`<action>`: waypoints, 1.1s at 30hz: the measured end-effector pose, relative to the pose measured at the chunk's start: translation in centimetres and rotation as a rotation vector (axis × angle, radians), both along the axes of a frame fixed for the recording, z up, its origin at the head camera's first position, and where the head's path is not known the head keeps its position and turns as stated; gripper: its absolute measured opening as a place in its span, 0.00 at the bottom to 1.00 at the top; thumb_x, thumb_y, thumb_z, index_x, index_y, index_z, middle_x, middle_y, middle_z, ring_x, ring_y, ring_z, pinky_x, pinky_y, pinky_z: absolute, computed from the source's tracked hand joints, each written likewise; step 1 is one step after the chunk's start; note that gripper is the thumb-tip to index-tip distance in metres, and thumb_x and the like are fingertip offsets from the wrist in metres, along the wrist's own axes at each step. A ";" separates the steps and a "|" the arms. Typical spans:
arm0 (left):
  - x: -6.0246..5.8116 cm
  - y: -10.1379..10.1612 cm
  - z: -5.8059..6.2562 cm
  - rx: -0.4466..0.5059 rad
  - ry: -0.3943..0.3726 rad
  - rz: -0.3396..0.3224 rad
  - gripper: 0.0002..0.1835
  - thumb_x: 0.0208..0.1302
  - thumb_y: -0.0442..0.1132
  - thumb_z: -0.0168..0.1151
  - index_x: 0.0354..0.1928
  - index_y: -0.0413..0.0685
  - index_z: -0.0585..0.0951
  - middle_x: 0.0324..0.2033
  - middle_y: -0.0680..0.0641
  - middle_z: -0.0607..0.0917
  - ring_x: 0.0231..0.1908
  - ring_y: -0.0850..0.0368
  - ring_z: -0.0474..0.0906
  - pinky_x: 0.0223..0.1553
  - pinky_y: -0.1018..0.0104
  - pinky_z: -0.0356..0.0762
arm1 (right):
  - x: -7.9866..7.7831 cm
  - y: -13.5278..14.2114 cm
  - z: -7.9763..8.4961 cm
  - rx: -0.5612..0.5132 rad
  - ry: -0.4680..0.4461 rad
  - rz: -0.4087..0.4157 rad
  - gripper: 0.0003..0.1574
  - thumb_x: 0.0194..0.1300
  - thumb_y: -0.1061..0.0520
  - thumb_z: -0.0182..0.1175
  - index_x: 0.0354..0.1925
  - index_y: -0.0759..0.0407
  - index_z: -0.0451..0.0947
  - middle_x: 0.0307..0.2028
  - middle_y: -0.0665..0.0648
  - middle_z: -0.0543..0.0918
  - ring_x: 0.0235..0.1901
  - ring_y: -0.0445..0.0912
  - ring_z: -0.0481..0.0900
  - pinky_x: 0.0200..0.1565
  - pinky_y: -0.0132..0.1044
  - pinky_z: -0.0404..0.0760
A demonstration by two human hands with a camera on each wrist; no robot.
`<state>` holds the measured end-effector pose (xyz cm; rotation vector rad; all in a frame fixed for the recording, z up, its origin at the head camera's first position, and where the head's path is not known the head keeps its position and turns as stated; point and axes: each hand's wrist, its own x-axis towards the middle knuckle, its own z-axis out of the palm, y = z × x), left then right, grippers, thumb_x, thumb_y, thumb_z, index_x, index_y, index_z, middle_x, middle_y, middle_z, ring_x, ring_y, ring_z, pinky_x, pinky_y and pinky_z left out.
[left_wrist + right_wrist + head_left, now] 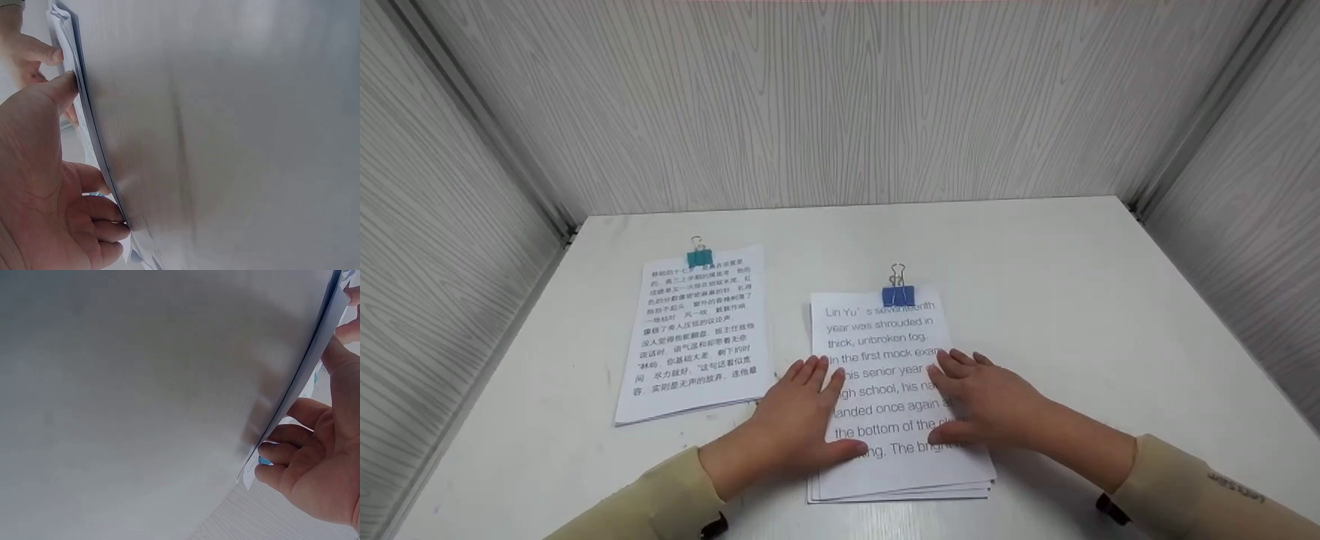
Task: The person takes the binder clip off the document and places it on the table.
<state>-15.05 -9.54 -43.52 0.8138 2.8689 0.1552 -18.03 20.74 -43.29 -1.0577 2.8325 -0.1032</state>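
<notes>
A stack of paper sheets (885, 476) printed with English text lies before me, a blue binder clip (898, 296) on its top edge. My left hand (795, 416) rests along the left side of the stack, fingers extended forward and thumb over the sheet. On the opposite side my right hand (997, 401) touches the right edge, its thumb lying over the lower text. In the left wrist view, the left hand's fingertips sit right at the stack's edge (93, 124). The right wrist view has the right hand (320, 461) against the other edge. The bottom sheets are slightly fanned.
To the left lies a second stack of sheets (697, 330) with Chinese text, held by a teal binder clip (700, 257). Both stacks are on a white table (1035, 255). Wood-grain panels (840, 105) enclose the back and sides.
</notes>
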 end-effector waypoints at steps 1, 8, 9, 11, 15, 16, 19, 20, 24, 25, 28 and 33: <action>0.1 0.0 0.0 -0.003 0.000 0.000 0.58 0.55 0.80 0.43 0.74 0.39 0.58 0.71 0.32 0.56 0.73 0.41 0.48 0.72 0.50 0.42 | 0.1 0.0 0.0 -0.002 0.003 0.004 0.63 0.55 0.20 0.55 0.70 0.64 0.64 0.70 0.66 0.62 0.69 0.60 0.59 0.67 0.57 0.59; -0.4 0.2 0.4 -0.025 0.010 -0.006 0.58 0.54 0.81 0.45 0.72 0.40 0.62 0.70 0.33 0.61 0.72 0.41 0.53 0.72 0.47 0.43 | 0.3 -0.1 0.2 0.000 -0.018 -0.024 0.63 0.54 0.20 0.56 0.70 0.62 0.63 0.71 0.64 0.61 0.70 0.58 0.59 0.68 0.56 0.58; -0.6 0.2 0.5 -0.025 0.021 -0.007 0.57 0.54 0.80 0.45 0.72 0.40 0.63 0.69 0.33 0.63 0.71 0.41 0.55 0.71 0.45 0.44 | 0.3 -0.1 0.2 0.002 -0.020 -0.031 0.63 0.54 0.20 0.56 0.71 0.62 0.63 0.71 0.64 0.61 0.70 0.58 0.58 0.68 0.56 0.58; -1.1 0.2 0.9 -0.016 0.050 0.002 0.54 0.55 0.79 0.47 0.70 0.42 0.66 0.66 0.35 0.69 0.69 0.41 0.61 0.70 0.43 0.46 | 0.3 -0.1 0.2 0.005 -0.022 -0.037 0.63 0.54 0.20 0.56 0.70 0.62 0.63 0.71 0.64 0.61 0.70 0.58 0.58 0.68 0.56 0.58; -2.4 0.3 2.0 0.032 0.108 0.057 0.49 0.58 0.76 0.48 0.68 0.44 0.71 0.59 0.41 0.79 0.62 0.45 0.72 0.68 0.41 0.52 | 0.3 -0.2 0.2 0.005 -0.023 -0.043 0.63 0.53 0.20 0.57 0.70 0.61 0.64 0.71 0.63 0.61 0.70 0.58 0.58 0.68 0.55 0.57; -2.9 0.3 2.4 0.049 0.123 0.073 0.48 0.58 0.76 0.49 0.68 0.44 0.71 0.57 0.42 0.80 0.60 0.46 0.74 0.68 0.41 0.53 | 0.3 -0.2 0.2 0.006 -0.024 -0.043 0.63 0.53 0.20 0.56 0.70 0.61 0.64 0.71 0.63 0.61 0.70 0.58 0.58 0.68 0.55 0.57; -4.5 0.1 3.2 0.104 0.162 0.115 0.46 0.60 0.74 0.50 0.67 0.45 0.72 0.55 0.45 0.82 0.57 0.49 0.77 0.68 0.43 0.54 | 0.3 -0.1 0.2 0.004 -0.029 -0.046 0.63 0.53 0.20 0.57 0.70 0.61 0.63 0.71 0.63 0.61 0.71 0.58 0.58 0.68 0.55 0.57; -5.1 0.1 3.4 0.124 0.177 0.129 0.45 0.60 0.74 0.50 0.67 0.46 0.73 0.54 0.46 0.83 0.56 0.50 0.78 0.68 0.45 0.55 | 0.3 -0.1 0.2 0.002 -0.031 -0.047 0.63 0.53 0.20 0.57 0.70 0.61 0.63 0.71 0.63 0.61 0.71 0.58 0.58 0.68 0.55 0.57; -7.8 -0.5 3.8 0.210 0.211 0.206 0.42 0.61 0.72 0.51 0.65 0.48 0.75 0.52 0.47 0.84 0.54 0.49 0.79 0.64 0.49 0.64 | 0.4 -0.1 0.1 -0.002 -0.038 -0.053 0.63 0.53 0.20 0.57 0.71 0.61 0.63 0.71 0.63 0.61 0.71 0.58 0.57 0.69 0.55 0.56; -8.5 -0.7 3.7 0.232 0.208 0.229 0.41 0.61 0.72 0.52 0.64 0.48 0.76 0.52 0.46 0.84 0.55 0.48 0.79 0.62 0.50 0.67 | 0.4 -0.1 0.1 -0.005 -0.040 -0.053 0.63 0.53 0.20 0.57 0.71 0.61 0.63 0.71 0.63 0.60 0.71 0.58 0.57 0.69 0.55 0.56; -10.2 -1.3 3.4 0.294 0.161 0.301 0.40 0.60 0.71 0.54 0.65 0.51 0.76 0.54 0.47 0.83 0.56 0.47 0.78 0.57 0.52 0.72 | 0.4 0.0 0.1 -0.003 -0.039 -0.048 0.63 0.53 0.20 0.56 0.71 0.61 0.62 0.71 0.63 0.60 0.71 0.57 0.57 0.69 0.54 0.56; -12.1 -2.0 2.5 0.341 0.032 0.318 0.44 0.59 0.70 0.58 0.70 0.51 0.69 0.63 0.46 0.76 0.64 0.47 0.69 0.63 0.51 0.67 | 0.3 0.0 0.3 0.002 -0.036 -0.041 0.63 0.54 0.20 0.56 0.71 0.62 0.61 0.71 0.64 0.60 0.71 0.58 0.57 0.69 0.54 0.56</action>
